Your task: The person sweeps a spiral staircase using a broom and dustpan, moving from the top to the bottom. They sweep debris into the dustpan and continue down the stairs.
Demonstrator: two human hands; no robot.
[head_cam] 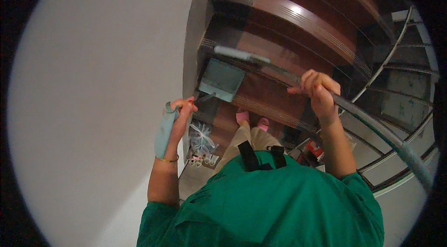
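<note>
My left hand is closed around the handle of a long-handled dustpan. The handle's pale blue-green grip runs back along my forearm. Below, the grey-blue pan is over a stair tread close to the wall side. A broom's long grey pole passes through my right hand, whose fingers are wrapped round it. The broom head, pale and somewhat blurred, lies just beyond the pan, near the foot of a riser. Whether it touches the stair cannot be told.
Red-brown and black stairs curve upward ahead. A white wall borders the left, a metal railing the right. Pink slippers are on my feet. A clear plastic bag and several shoes sit lower left.
</note>
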